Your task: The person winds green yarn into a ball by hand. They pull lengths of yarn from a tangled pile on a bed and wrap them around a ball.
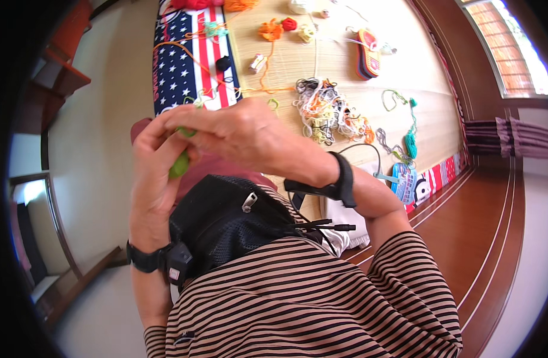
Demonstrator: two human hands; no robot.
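Observation:
My left hand (155,165) grips a small ball of green yarn (180,164), partly covered by the fingers. Over it bends my right hand (229,127), its fingertips meeting the left fingers where a bit of green strand shows. The right fingers are pinched at that strand; the exact grip is hidden behind the knuckles. Thin light-green yarn (193,101) runs up from the hands across the star-printed cloth border. Both hands are above my lap, and each wrist carries a black strap.
A tangled heap of mixed yarn (321,109) lies on the straw mat (274,49). Orange yarn (268,76) trails across the mat. A black yarn ball (223,63), a red ball (289,23), crocheted soles (368,54), a teal skein (411,144) and a blue package (403,182) lie around.

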